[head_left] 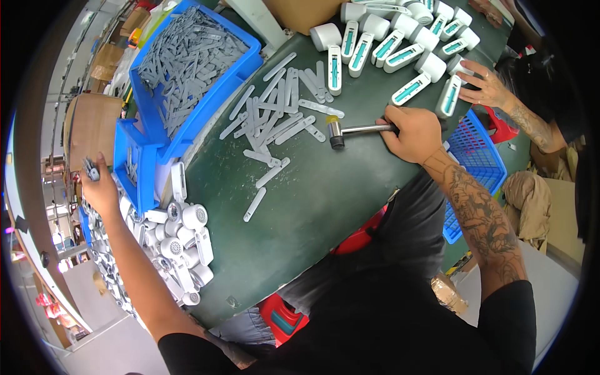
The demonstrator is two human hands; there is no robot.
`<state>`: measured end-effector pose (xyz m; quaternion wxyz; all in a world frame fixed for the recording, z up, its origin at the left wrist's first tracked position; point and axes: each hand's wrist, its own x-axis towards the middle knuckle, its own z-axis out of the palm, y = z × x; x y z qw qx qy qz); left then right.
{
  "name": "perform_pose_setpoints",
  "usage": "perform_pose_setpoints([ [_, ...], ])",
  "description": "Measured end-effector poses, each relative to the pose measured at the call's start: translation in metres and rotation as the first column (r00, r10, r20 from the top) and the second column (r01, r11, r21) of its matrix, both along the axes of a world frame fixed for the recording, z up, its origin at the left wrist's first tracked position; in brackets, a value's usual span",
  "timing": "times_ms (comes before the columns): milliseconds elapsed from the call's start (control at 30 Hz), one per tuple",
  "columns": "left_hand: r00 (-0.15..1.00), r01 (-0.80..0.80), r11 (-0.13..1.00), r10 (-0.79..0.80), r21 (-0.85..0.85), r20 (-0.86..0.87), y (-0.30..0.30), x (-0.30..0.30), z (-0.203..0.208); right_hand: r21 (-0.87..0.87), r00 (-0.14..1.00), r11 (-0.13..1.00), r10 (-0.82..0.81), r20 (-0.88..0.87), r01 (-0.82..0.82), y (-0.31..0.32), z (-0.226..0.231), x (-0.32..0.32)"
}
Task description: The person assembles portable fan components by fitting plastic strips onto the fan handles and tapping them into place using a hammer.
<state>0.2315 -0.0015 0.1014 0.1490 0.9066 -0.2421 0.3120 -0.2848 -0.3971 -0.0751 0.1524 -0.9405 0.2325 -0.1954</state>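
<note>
My right hand (pixel 411 132) grips the metal handle of a small hammer (pixel 350 131), whose head rests on the dark green table (pixel 325 200). Just beyond the hammer head lies a loose heap of grey plastic strips (pixel 278 106). My left hand (pixel 100 184) reaches far out to the left past the table edge and pinches a small dark part (pixel 91 169) above a pile of white round-headed device housings (pixel 178 240).
A blue bin (pixel 240 75) full of grey strips stands at the back left. White housings with teal inserts (pixel 400 44) lie at the back right, where another person's hand (pixel 484 84) rests on one. A blue basket (pixel 478 162) sits right of the table.
</note>
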Motion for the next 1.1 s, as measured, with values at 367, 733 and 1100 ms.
perform_pose_setpoints([
  [367, 0.943, 0.231, 0.972, -0.234, 0.043, 0.235, -0.062, -0.014, -0.088, -0.014, 0.997, 1.000, 0.014, 0.076, -0.013, 0.000, -0.010, 0.000],
  [733, 0.512, 0.696, 0.711, -0.591, -0.102, -0.624, -0.275, -0.224, -0.123, 0.028, 0.986, 0.999, 0.042, 0.159, -0.047, 0.003, -0.011, 0.009],
  [1100, 0.700, 0.684, 0.728, -0.673, -0.045, -0.241, -0.187, -0.275, -0.181, -0.050, 0.980, 0.997, 0.063, 0.186, -0.055, -0.002, -0.016, 0.000],
])
